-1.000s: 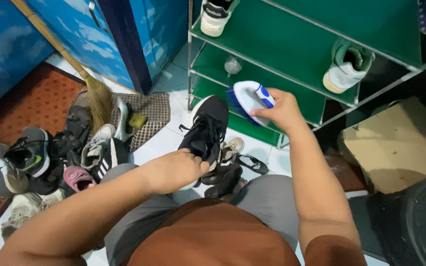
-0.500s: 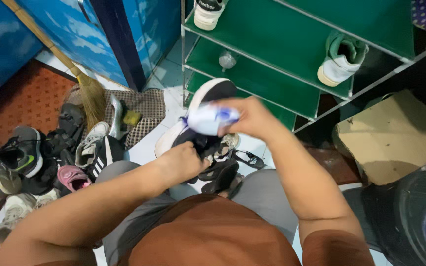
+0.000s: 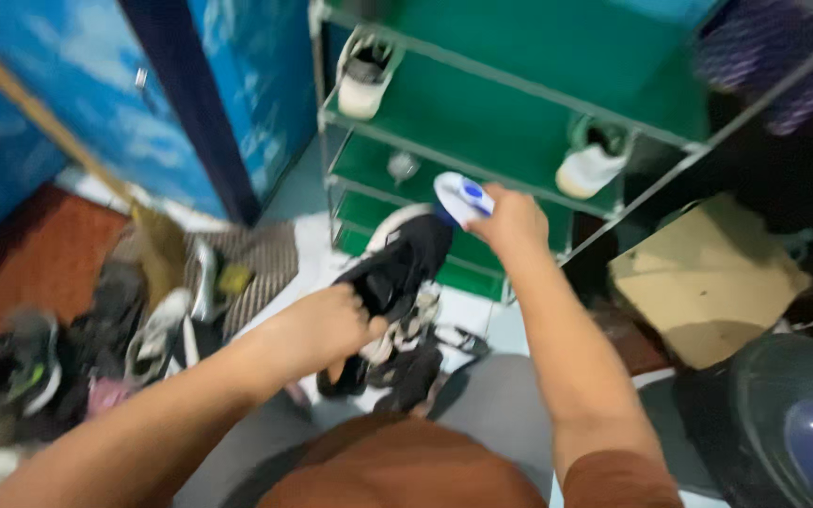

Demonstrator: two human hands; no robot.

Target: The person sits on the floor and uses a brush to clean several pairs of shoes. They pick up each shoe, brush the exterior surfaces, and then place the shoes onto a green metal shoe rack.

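The sneaker is black with a white sole. The scrub brush is white with a blue patch. Shoe rack shelves are green, the door blue with pale cloud blotches, the doormat reddish-brown.

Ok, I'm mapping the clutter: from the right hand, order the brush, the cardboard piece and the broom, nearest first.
1. Brush: held in the right hand.
2. Cardboard piece: on the floor, to its right.
3. Broom: far left, leaning by the blue door.
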